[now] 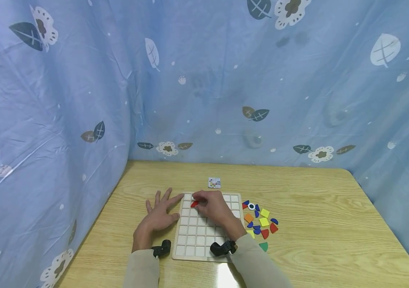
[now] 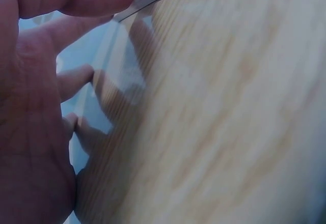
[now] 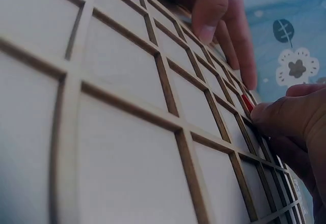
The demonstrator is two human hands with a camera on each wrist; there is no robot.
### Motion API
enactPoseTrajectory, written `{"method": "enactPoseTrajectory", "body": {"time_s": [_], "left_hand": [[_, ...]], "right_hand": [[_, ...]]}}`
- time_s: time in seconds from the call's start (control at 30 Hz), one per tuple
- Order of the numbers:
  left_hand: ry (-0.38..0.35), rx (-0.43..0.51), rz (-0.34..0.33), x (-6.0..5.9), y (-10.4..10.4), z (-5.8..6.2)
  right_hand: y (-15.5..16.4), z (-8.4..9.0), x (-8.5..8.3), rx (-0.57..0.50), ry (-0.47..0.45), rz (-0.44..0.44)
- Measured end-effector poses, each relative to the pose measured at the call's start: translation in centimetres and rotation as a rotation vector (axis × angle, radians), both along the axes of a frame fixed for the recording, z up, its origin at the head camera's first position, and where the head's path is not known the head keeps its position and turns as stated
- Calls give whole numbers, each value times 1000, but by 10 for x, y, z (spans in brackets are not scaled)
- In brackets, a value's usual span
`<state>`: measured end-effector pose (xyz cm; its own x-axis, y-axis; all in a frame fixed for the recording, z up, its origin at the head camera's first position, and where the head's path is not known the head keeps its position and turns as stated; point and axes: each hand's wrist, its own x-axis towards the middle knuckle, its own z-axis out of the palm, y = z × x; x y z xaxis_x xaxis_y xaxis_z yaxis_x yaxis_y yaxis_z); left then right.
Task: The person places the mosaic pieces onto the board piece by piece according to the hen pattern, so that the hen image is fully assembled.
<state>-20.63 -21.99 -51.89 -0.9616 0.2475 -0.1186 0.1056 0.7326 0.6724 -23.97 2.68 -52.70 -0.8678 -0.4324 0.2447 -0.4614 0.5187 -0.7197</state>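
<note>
A wooden grid board [image 1: 191,231] with white square cells lies on the table. My right hand [image 1: 216,207] is over its upper left part, with thumb and fingertips at a small red piece [image 1: 194,204]. In the right wrist view the red piece [image 3: 247,102] shows at the tip of the thumb, low against the grid; the fingers hide the rest of it. My left hand [image 1: 159,216] lies with fingers spread at the board's left edge. Its thumb and index fingertip touch that edge, as the left wrist view shows, and it holds nothing.
Right of the board lie loose flat pieces: yellow squares [image 1: 264,222], an orange square [image 1: 249,218], red quarter circles [image 1: 265,234], blue pieces [image 1: 274,221], a white ring [image 1: 251,207] and a green piece [image 1: 264,246]. A small patterned card [image 1: 214,183] lies behind the board. A blue curtain [image 1: 204,92] hangs behind the table.
</note>
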Motion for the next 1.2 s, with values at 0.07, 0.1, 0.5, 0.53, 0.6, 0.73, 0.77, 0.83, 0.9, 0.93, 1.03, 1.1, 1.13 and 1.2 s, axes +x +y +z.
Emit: {"method": "enactPoseTrajectory", "body": {"time_s": [0.07, 0.1, 0.5, 0.53, 0.6, 0.73, 0.77, 0.83, 0.9, 0.93, 1.03, 1.1, 1.13, 1.2], "left_hand": [[-2, 3, -3, 0, 0, 0], [-3, 5, -3, 0, 0, 0], [6, 6, -1, 0, 2, 2], [5, 4, -1, 0, 2, 1], [6, 5, -1, 0, 2, 1], [8, -3, -3, 0, 2, -1], [7, -4, -3, 0, 2, -1], [4, -3, -2, 0, 2, -1], [-1, 3, -2, 0, 2, -1], [-4, 8, -3, 0, 2, -1], [-8, 23, -7, -1, 0, -2], [-9, 27, -8, -1, 0, -3], [-10, 29, -7, -1, -1, -3], [-12, 31, -6, -2, -1, -4]], "right_hand": [[1, 0, 2, 18, 16, -11], [1, 1, 2, 24, 24, -17], [6, 6, 10, 23, 12, 55], [7, 6, 11, 25, 15, 59], [9, 7, 13, 29, 28, 61], [19, 8, 18, 5, 46, 67], [23, 9, 19, -11, 48, 69], [33, 10, 23, -47, 39, 72], [45, 12, 28, -76, 25, 65], [51, 13, 30, -87, 21, 59], [72, 15, 38, -110, -5, 29], [86, 18, 43, -129, -41, 2], [93, 19, 45, -136, -55, -13], [108, 19, 50, -151, -71, -45]]}}
